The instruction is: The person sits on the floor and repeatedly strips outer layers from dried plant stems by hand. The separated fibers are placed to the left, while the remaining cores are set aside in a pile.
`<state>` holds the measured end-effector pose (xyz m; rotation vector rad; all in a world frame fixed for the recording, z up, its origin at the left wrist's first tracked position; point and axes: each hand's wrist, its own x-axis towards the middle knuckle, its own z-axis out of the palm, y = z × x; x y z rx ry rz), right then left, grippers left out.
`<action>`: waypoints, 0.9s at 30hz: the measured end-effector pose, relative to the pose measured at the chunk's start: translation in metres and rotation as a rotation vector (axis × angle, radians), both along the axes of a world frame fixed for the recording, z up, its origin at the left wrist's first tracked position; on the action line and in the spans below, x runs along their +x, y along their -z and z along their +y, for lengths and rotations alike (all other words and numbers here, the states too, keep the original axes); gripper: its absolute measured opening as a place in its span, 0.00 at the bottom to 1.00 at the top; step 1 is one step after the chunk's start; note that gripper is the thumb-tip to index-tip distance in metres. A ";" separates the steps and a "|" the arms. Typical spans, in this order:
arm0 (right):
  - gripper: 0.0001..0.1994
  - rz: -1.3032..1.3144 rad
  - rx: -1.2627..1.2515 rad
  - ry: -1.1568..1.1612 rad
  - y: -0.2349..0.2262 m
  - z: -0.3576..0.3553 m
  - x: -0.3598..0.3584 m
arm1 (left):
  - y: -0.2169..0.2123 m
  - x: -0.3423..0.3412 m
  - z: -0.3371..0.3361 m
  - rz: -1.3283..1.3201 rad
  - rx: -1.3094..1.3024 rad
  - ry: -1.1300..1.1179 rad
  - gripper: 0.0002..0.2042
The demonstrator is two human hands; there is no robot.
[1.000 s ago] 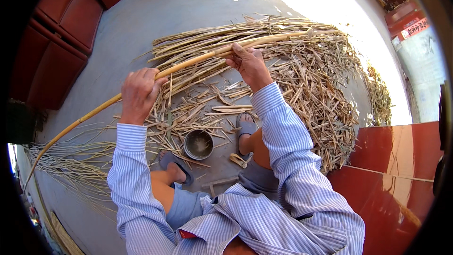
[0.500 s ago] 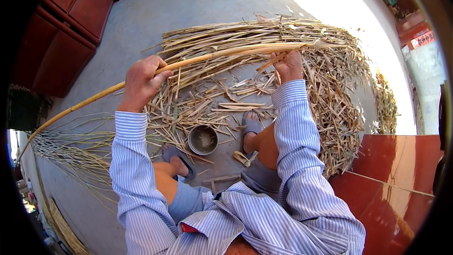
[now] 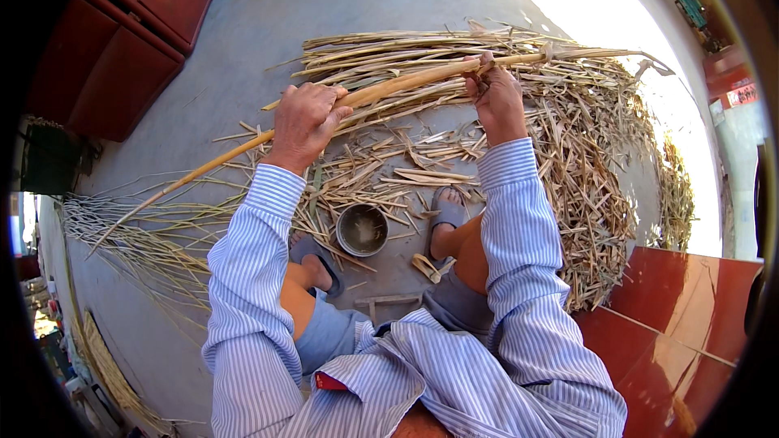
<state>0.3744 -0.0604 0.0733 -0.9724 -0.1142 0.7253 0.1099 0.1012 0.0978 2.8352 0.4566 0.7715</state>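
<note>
While the long yellow cane point(image 3: 389, 91) lies slantwise across my lap's front, I grip it in both hands above the grey concrete floor point(image 3: 243, 40). It runs from its thin tip low on my left, up past my knees, to a frayed leafy end on my right, passing just over the heap of dry stalks point(image 3: 584, 162). My left hand point(image 3: 304, 123) is wrapped over the cane about midway, fingers curled shut around it with the knuckles up. My right hand point(image 3: 497, 97) clamps it further along, fingers closed on the stem where loose husk hangs off; whether I pinch the husk too I cannot tell.

Below the cane, split strips and peelings point(image 3: 389, 170) litter the floor between my feet. A small round metal bowl point(image 3: 362, 229) stands there, just beside my left slipper point(image 3: 318, 261) and near my right slipper point(image 3: 448, 209). Its inside looks pale and dusty; I cannot make out any contents. A bundle of thin pale reeds point(image 3: 130, 231) lies fanned out on my left, well apart from the bowl. Red panelled doors point(image 3: 122, 49) stand beyond.
</note>
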 end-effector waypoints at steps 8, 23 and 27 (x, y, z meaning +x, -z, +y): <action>0.11 -0.056 -0.009 0.126 0.001 -0.008 0.009 | 0.030 0.007 -0.002 -0.110 -0.029 0.060 0.17; 0.13 0.041 -0.045 0.063 0.009 -0.014 -0.006 | -0.014 0.019 0.045 -0.299 0.269 -0.339 0.20; 0.11 0.091 0.033 0.027 0.006 0.002 -0.036 | -0.015 0.047 0.002 -0.020 0.212 0.025 0.23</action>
